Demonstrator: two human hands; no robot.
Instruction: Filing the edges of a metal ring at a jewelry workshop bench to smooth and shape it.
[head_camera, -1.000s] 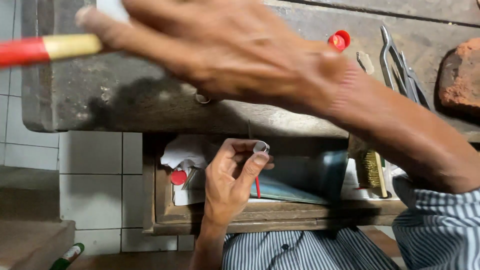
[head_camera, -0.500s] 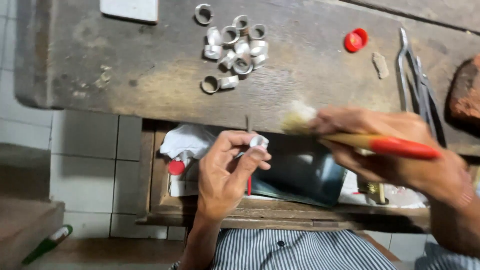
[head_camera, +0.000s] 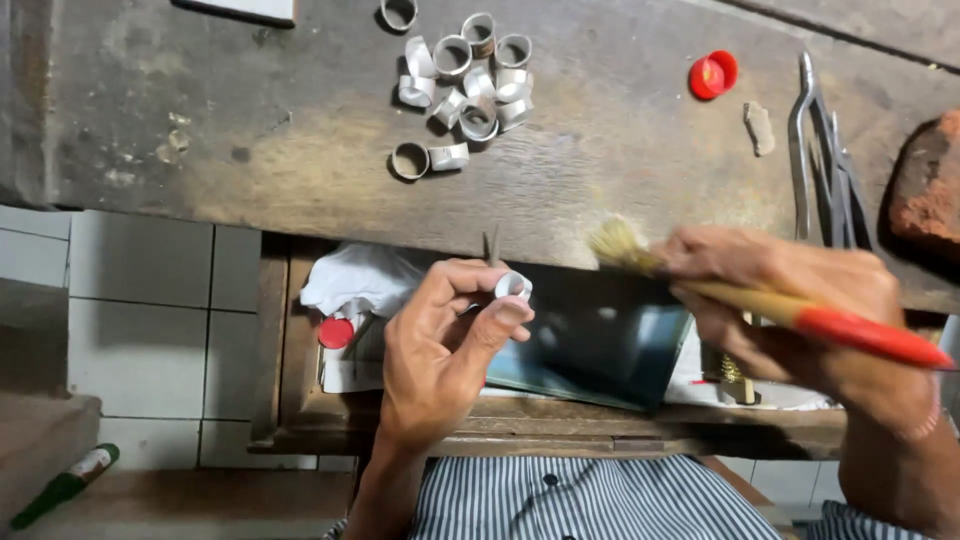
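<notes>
Nearest us, above the striped shirt (head_camera: 600, 500), our left hand (head_camera: 440, 350) pinches a small metal ring (head_camera: 513, 286) between thumb and fingertips over the open drawer (head_camera: 290, 420), while our right hand (head_camera: 800, 310) is closed around a brush (head_camera: 760, 300) whose pale bristles point toward the ring without touching it. In the drawer lie a white cloth (head_camera: 360, 275), a red cap (head_camera: 336, 333) and a dark sheet (head_camera: 600, 345). Farther off, the bench (head_camera: 250, 150) carries a cluster of rings (head_camera: 465, 85), another red cap (head_camera: 713, 75), pliers (head_camera: 820, 150) and a brick (head_camera: 925, 185).
</notes>
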